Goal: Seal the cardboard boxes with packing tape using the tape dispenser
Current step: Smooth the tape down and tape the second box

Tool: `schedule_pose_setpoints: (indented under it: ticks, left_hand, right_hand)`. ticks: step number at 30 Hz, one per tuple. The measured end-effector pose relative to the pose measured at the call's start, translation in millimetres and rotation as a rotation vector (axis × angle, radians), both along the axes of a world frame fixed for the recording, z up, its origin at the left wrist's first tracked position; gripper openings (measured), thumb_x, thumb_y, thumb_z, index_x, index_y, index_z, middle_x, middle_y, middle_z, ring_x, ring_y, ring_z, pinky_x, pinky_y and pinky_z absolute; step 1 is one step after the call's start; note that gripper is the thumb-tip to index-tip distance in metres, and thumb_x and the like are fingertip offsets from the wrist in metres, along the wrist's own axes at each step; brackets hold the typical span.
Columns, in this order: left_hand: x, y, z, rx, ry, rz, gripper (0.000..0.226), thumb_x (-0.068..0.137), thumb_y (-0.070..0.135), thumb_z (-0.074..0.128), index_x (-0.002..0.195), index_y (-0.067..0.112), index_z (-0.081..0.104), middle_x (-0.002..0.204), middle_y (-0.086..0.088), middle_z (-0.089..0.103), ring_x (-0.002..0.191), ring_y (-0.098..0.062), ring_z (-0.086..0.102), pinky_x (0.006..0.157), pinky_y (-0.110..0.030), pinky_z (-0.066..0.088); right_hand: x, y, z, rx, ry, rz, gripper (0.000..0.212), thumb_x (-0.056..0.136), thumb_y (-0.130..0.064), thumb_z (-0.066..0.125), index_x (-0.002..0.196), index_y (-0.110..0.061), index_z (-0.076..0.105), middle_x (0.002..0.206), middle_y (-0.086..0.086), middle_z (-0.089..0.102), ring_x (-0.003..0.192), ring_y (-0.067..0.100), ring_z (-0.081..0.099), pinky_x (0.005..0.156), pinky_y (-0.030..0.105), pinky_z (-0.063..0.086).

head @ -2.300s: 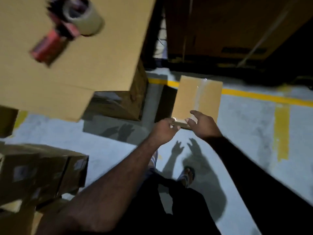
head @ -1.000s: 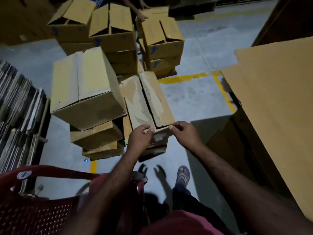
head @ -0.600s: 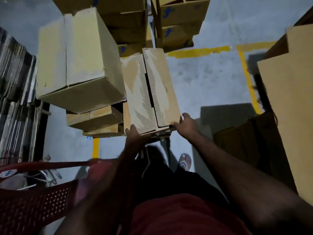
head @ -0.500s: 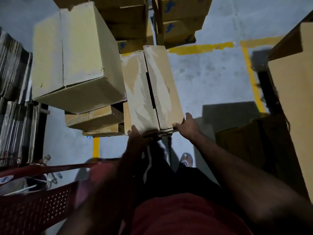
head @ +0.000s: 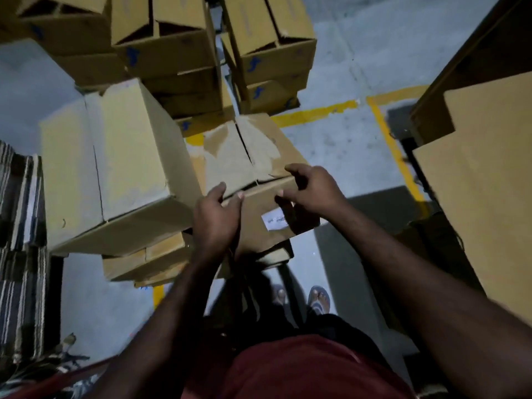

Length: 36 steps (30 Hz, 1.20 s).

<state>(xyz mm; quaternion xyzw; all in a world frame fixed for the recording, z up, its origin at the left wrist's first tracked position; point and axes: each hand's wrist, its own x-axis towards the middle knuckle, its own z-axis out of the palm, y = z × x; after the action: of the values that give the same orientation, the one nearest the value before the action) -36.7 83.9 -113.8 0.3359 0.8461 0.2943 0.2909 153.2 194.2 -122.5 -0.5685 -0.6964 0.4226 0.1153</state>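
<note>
The large box sits just beside on your left, so draw the unsealed box straight off its stack; your left hand and right hand both grip its near edge, so press the flaps flush

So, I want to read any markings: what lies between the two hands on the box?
In the head view, the left hand and right hand flank the near side of the box: plain cardboard, with a white label by the right hand.

The white label on the box is unreadably blurred; the left hand covers its near corner.
</note>
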Motion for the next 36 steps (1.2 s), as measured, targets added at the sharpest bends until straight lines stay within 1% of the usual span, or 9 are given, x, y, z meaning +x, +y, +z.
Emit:
schedule_pose_setpoints:
  ticks: [5,9,15,17,21,26,30,33,36]
  left_hand:
    - [7.4,52.4,61.3,0.074,0.155,-0.089,0.049,0.093,0.054,0.062,0.13,0.023,0.068,0.129,-0.002,0.069,0.122,-0.026,0.061,0.099,-0.034,0.049]
    - [28.0,67.8,112.1,0.138,0.198,-0.171,0.049,0.09,0.058,0.064,0.127,0.027,0.069,0.124,0.001,0.071,0.119,-0.024,0.063,0.097,-0.034,0.05]
    - [64.0,79.5,200.1,0.363,0.304,-0.299,0.06,0.082,0.056,0.074,0.134,0.03,0.063,0.13,0.001,0.068,0.119,-0.02,0.062,0.096,-0.034,0.052]
    - [72.7,79.3,220.2,0.465,0.285,-0.338,0.06,0.081,0.052,0.077,0.135,0.028,0.063,0.13,0.001,0.068,0.12,-0.017,0.061,0.099,-0.034,0.051]
    - [92.9,76.3,246.2,0.629,0.18,-0.412,0.058,0.079,0.049,0.08,0.132,0.03,0.066,0.124,0.006,0.069,0.113,-0.006,0.061,0.099,-0.029,0.05]
    - [139.6,78.1,259.2,0.818,0.086,-0.571,0.057,0.075,0.053,0.078,0.125,0.028,0.071,0.115,0.003,0.07,0.105,-0.01,0.065,0.095,-0.035,0.054]
    - [197.9,77.2,250.7,0.886,-0.006,-0.76,0.055,0.074,0.055,0.075,0.122,0.027,0.073,0.119,-0.004,0.069,0.11,-0.009,0.063,0.099,-0.029,0.051]
    - [248.1,70.0,234.5,0.923,-0.096,-0.914,0.054,0.073,0.049,0.079,0.12,0.022,0.074,0.126,-0.011,0.068,0.115,0.012,0.044,0.101,-0.001,0.033]
    - [294.5,62.3,214.7,0.905,-0.162,-1.071,0.05,0.074,0.035,0.086,0.118,0.017,0.075,0.123,-0.014,0.068,0.112,0.013,0.043,0.094,0.007,0.027]
  right_hand:
    - [12.6,24.0,58.5,0.195,-0.024,-0.124,0.06,0.073,-0.043,0.082,0.129,-0.029,0.062,0.122,0.004,0.063,0.112,0.017,0.06,0.091,0.023,0.045]
    - [40.3,23.1,109.9,0.323,-0.036,-0.248,0.06,0.072,-0.033,0.085,0.127,-0.027,0.064,0.122,0.003,0.066,0.114,0.018,0.06,0.096,0.03,0.049]
    - [75.8,-1.3,189.7,0.543,0.048,-0.476,0.055,0.073,-0.034,0.083,0.125,-0.029,0.065,0.119,-0.001,0.067,0.112,0.013,0.06,0.098,0.032,0.048]
    - [85.6,-14.1,208.3,0.619,0.06,-0.526,0.056,0.074,-0.035,0.082,0.126,-0.03,0.063,0.121,-0.003,0.066,0.114,0.01,0.059,0.098,0.026,0.046]
    - [111.1,-39.5,242.4,0.756,0.08,-0.648,0.056,0.075,-0.032,0.083,0.127,-0.029,0.063,0.122,-0.005,0.063,0.108,0.001,0.053,0.087,0.0,0.034]
    - [155.4,-80.9,267.3,0.95,0.011,-0.79,0.052,0.077,-0.03,0.081,0.126,-0.025,0.064,0.121,-0.004,0.061,0.11,0.002,0.054,0.091,0.007,0.043]
    - [197.7,-128.1,262.9,1.027,-0.079,-0.937,0.049,0.08,-0.027,0.079,0.127,-0.02,0.064,0.121,0.001,0.061,0.11,0.006,0.056,0.089,0.008,0.044]
    - [231.7,-164.2,250.2,1.041,-0.167,-1.064,0.048,0.081,-0.027,0.079,0.127,-0.019,0.065,0.121,0.007,0.06,0.108,0.013,0.058,0.088,0.014,0.049]
    - [261.9,-194.4,230.2,1.032,-0.261,-1.181,0.049,0.08,-0.027,0.08,0.126,-0.018,0.066,0.122,0.013,0.059,0.107,0.015,0.059,0.09,0.02,0.051]
